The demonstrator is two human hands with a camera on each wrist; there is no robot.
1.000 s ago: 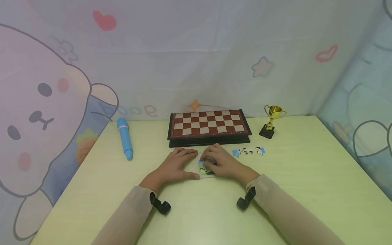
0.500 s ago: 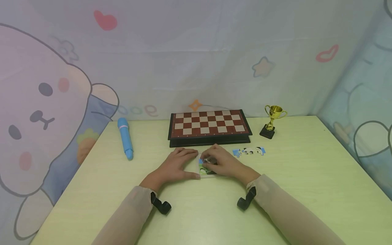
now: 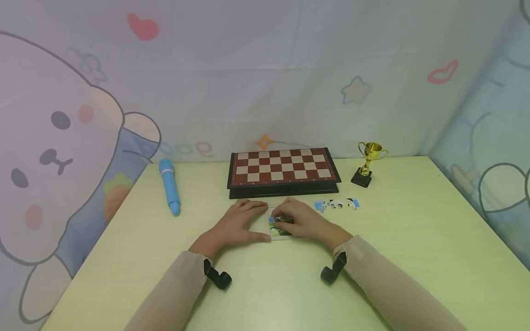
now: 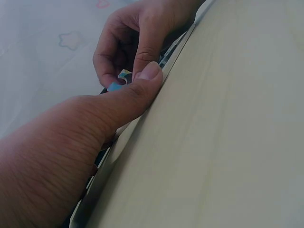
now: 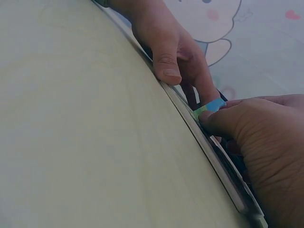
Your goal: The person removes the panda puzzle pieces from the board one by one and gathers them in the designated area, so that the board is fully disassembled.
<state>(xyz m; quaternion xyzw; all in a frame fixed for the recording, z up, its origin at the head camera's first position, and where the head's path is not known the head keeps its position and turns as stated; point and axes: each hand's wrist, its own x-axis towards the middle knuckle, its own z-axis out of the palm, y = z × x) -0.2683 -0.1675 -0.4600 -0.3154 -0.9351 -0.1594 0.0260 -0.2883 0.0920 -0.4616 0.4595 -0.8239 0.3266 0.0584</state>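
Observation:
A small flat puzzle tray (image 3: pixel 285 238) with a pale frame lies on the table in front of the person. My left hand (image 3: pixel 238 225) rests at its left edge, fingers extended, thumb spread to the near corner. Over the tray, my right hand (image 3: pixel 304 219) pinches a puzzle piece (image 5: pixel 212 105) between thumb and fingers; its blue part also shows in the left wrist view. Green and black picture parts (image 3: pixel 277 229) show inside the tray, and the right hand hides much of the rest. Whether the pinched piece sits fully flat I cannot tell.
Loose puzzle pieces (image 3: pixel 336 203) lie in a row right of the tray. A red-and-white chessboard box (image 3: pixel 283 170) stands just behind it. At the back right is a gold trophy cup (image 3: pixel 368 158); a blue toy microphone (image 3: pixel 169 186) lies on the left.
The right hand's fingers have dipped slightly toward the tray, with the puzzle piece in their pinch. The left hand has stayed in place.

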